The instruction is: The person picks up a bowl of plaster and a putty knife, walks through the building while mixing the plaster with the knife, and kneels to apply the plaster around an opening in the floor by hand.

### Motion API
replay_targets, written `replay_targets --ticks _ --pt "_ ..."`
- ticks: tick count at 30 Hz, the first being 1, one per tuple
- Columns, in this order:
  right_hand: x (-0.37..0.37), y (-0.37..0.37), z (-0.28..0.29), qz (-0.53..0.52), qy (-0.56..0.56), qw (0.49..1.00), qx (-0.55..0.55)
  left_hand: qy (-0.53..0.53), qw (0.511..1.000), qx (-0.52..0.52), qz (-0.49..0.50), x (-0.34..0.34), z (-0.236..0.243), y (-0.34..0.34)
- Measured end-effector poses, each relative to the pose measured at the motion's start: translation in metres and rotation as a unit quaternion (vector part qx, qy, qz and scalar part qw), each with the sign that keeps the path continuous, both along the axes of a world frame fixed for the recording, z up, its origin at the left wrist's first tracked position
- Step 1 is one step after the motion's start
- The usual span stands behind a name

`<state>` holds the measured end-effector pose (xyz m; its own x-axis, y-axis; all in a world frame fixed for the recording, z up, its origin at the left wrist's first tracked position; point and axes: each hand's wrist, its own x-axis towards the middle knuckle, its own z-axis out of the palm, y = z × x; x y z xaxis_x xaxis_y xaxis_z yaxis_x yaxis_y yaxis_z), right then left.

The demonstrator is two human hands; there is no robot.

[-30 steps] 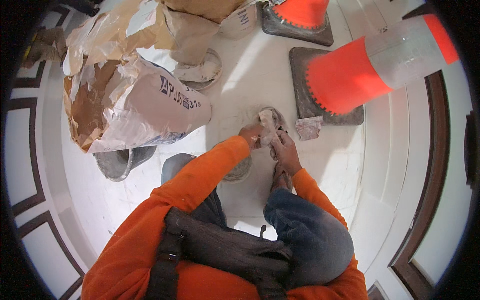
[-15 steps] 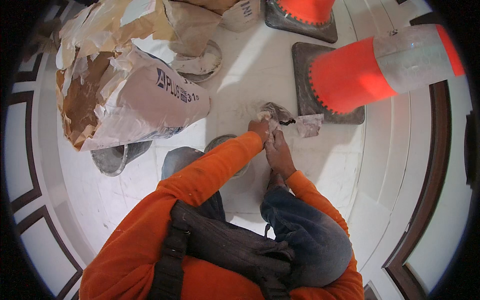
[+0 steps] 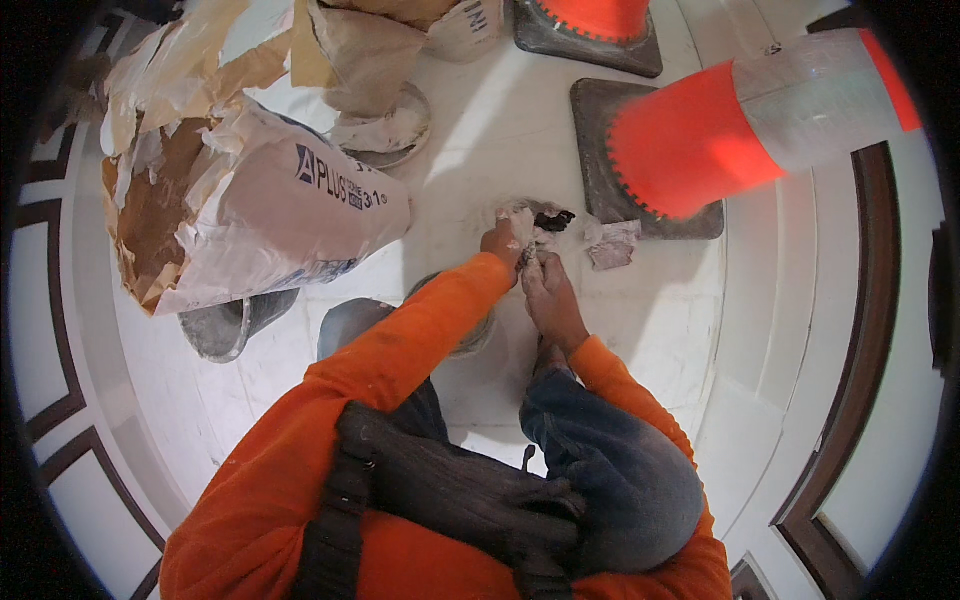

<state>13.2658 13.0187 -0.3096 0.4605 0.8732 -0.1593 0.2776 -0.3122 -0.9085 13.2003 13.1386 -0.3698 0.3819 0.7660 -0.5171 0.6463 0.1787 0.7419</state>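
Both my hands are together low over the pale floor, around a crumpled, dusty plastic bag [image 3: 522,222]. My left hand [image 3: 504,244] is closed on the bag's near left part. Just to its right, my right hand [image 3: 552,296] pinches the bag's lower end, thumb and fingers pressed together. A dark, ragged-edged piece [image 3: 553,221] shows at the bag's far side; its kind I cannot make out. To the right, apart from my hands, a small flattened packet [image 3: 612,246] lies by the cone's base. My left forearm partly covers a round bucket [image 3: 474,335].
A large torn paper sack [image 3: 285,210] lies to the left, over a tipped grey bucket [image 3: 225,328]. Behind it sits a round basin [image 3: 395,135] with whitish material. At the right, an orange traffic cone [image 3: 690,135] leans out; another cone [image 3: 600,15] stands at the back.
My hands have shifted slightly on the bag, and the right hand has drawn a little nearer to me. More of the dark piece shows. The whole view has moved slightly.
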Motion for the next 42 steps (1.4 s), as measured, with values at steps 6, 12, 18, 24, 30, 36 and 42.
replay_targets --ticks 6,12,18,24,30,36,42 --pt "0.007 -0.004 -0.019 -0.034 0.068 0.997 -0.018 -0.252 0.938 0.144 -0.190 -0.011 0.000 -0.004" --pt "-0.007 0.004 0.003 -0.004 -0.002 1.000 -0.017 -0.188 0.980 -0.030 -0.062 -0.023 -0.029 0.007" --pt "0.002 -0.004 0.014 0.010 0.021 1.000 -0.018 -0.094 0.988 -0.106 0.063 0.003 -0.008 0.000" --pt "0.015 -0.017 0.008 -0.026 -0.001 0.998 -0.057 -0.213 0.970 -0.064 -0.102 0.001 0.028 0.014" --pt "0.016 -0.011 -0.003 0.038 -0.007 0.999 0.016 -0.404 0.775 -0.477 0.096 -0.018 0.000 0.038" --pt "0.018 -0.011 0.024 -0.008 0.053 0.997 -0.053 -0.342 0.825 -0.433 0.120 -0.010 0.015 0.031" --pt "0.022 -0.018 0.009 0.021 0.090 0.995 -0.029 -0.241 0.884 -0.389 0.096 -0.001 0.039 0.030"
